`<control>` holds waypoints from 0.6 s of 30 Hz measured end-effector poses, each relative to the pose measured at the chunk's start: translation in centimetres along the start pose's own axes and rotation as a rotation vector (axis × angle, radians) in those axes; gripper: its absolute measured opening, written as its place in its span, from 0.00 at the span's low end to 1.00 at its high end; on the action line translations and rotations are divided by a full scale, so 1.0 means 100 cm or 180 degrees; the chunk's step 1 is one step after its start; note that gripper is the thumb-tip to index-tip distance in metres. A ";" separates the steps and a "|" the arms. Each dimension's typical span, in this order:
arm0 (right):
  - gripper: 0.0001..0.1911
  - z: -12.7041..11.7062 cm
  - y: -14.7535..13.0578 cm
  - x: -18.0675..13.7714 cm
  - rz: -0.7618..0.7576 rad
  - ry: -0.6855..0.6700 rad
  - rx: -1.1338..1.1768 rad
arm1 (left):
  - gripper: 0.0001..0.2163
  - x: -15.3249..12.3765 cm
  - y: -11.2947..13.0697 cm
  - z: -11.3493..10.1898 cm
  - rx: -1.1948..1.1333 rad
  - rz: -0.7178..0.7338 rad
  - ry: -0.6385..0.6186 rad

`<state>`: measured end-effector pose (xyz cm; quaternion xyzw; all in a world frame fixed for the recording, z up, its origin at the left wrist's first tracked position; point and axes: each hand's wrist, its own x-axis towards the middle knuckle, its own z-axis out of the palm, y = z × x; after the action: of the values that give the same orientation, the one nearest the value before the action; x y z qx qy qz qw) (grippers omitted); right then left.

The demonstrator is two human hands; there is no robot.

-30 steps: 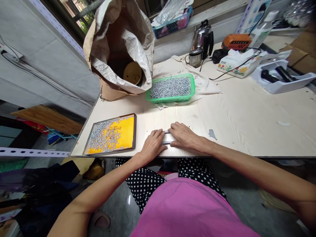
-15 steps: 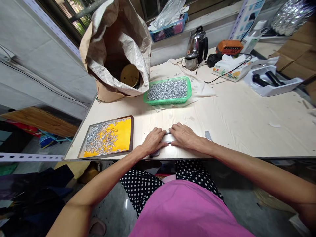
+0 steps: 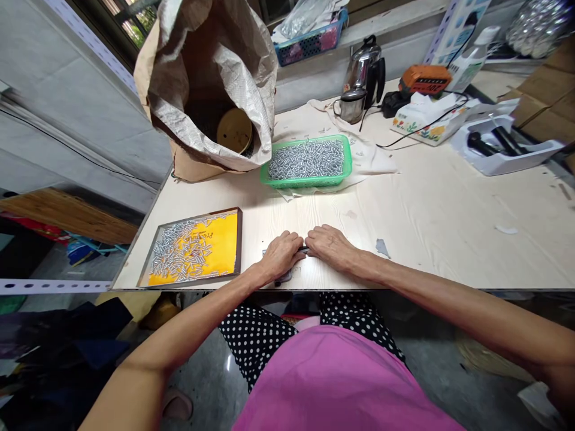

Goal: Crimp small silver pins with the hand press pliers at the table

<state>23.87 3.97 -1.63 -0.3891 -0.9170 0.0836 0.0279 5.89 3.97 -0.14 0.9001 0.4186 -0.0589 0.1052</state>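
At the table's front edge, my left hand (image 3: 282, 254) and my right hand (image 3: 331, 245) are closed on opposite ends of a thin, flat piece (image 3: 305, 249). Only its dark narrow edge shows between the fingers, so its kind is unclear. Beneath my left wrist lies a small dark-and-clear object (image 3: 284, 276), mostly covered. To the left, a shallow dark-rimmed tray (image 3: 239, 239) with a yellow bottom holds many small metal pins (image 3: 173, 254). Beyond my hands stands a green plastic basket (image 3: 347, 167) heaped with similar pins.
A large open woven sack (image 3: 155, 114) stands at the back left. Further right are a metal kettle (image 3: 359, 66), a metal cup (image 3: 351, 108), an orange battery pack (image 3: 424, 79), a tissue box (image 3: 417, 129) and a white tray (image 3: 487, 161) with black tools.
The flat piece has tilted: its broad pale face showed between my hands before, now only a narrow dark edge. My fingers have come together around it. The view has shifted slightly.
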 end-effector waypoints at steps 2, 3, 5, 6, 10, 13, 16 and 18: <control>0.08 0.002 0.001 0.000 -0.0001 0.0099 -0.0011 | 0.07 0.000 -0.001 -0.001 0.0038 -0.0023 -0.0023; 0.08 0.002 0.003 -0.001 0.0026 0.0168 -0.0010 | 0.08 -0.001 -0.001 -0.001 0.0067 -0.0055 -0.0008; 0.10 0.003 0.009 -0.002 0.0089 0.0308 0.0041 | 0.11 -0.004 0.000 0.002 0.0102 -0.0159 0.0100; 0.14 0.003 0.013 -0.003 0.0088 0.0366 0.0095 | 0.13 -0.007 0.002 0.005 0.0094 -0.0226 0.0222; 0.27 0.006 0.037 -0.005 -0.0180 0.0477 0.0446 | 0.21 -0.024 0.019 0.027 -0.0093 -0.0307 0.0922; 0.18 0.008 0.049 -0.001 -0.0088 0.0542 0.0602 | 0.24 -0.034 0.041 0.045 -0.0279 -0.0154 0.1114; 0.12 0.008 0.053 0.010 0.0128 0.0564 0.0529 | 0.25 -0.037 0.059 0.056 -0.0472 -0.0139 0.1059; 0.09 0.007 0.053 0.022 0.0163 0.0520 0.0376 | 0.24 -0.038 0.066 0.057 -0.0603 -0.0188 0.1031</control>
<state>26.06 9.06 -3.28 -0.4156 -0.8949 0.1061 0.1234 8.38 -4.31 -4.07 0.8713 0.4599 0.1233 0.1190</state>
